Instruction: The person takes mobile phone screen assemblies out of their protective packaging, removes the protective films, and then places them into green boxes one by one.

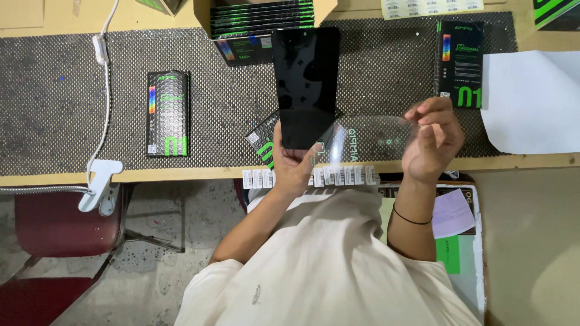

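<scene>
Gripping the black screen panel (306, 84), left hand (291, 166); right-hand fingers (436, 115) pinch clear film (368, 139).

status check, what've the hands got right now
Left hand grips black phone panel upright. Right hand pinches clear film. Nothing between them.

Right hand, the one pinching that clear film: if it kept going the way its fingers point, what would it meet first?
Probably the dark phone screen that the left hand holds up. The right hand points leftward along the clear film toward it, though depth is hard to judge.
</scene>
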